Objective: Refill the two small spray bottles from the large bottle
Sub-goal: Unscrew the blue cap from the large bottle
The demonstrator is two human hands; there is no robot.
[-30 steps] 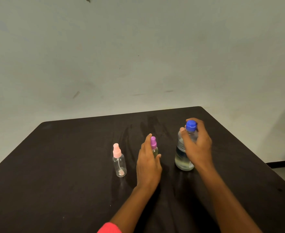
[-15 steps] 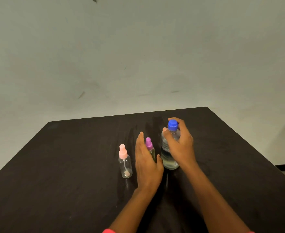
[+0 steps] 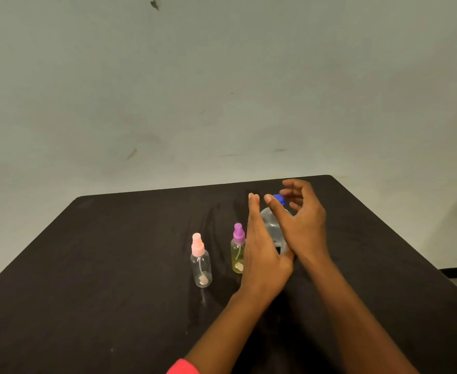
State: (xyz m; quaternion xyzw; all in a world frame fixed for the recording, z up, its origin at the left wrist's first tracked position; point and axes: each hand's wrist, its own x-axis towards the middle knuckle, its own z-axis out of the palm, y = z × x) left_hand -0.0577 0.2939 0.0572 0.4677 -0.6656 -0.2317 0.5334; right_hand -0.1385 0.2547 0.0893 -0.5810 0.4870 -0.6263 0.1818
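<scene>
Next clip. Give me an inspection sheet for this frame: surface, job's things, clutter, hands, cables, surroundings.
Surface: dark table, faint streaks near the bottles.
Job's things: pink-capped spray bottle upright, looks empty; purple-capped spray bottle upright, yellowish liquid inside; large bottle upright, blue cap on, mostly hidden by the hands.
Clutter: nothing seen.
Hands: left hand fingers straight, beside the large bottle; right hand fingers spread near the cap, not gripping; contact cannot be told.
Cables: nothing seen.
Surroundings: pale wall with scuff marks; red sleeve at the bottom edge.
</scene>
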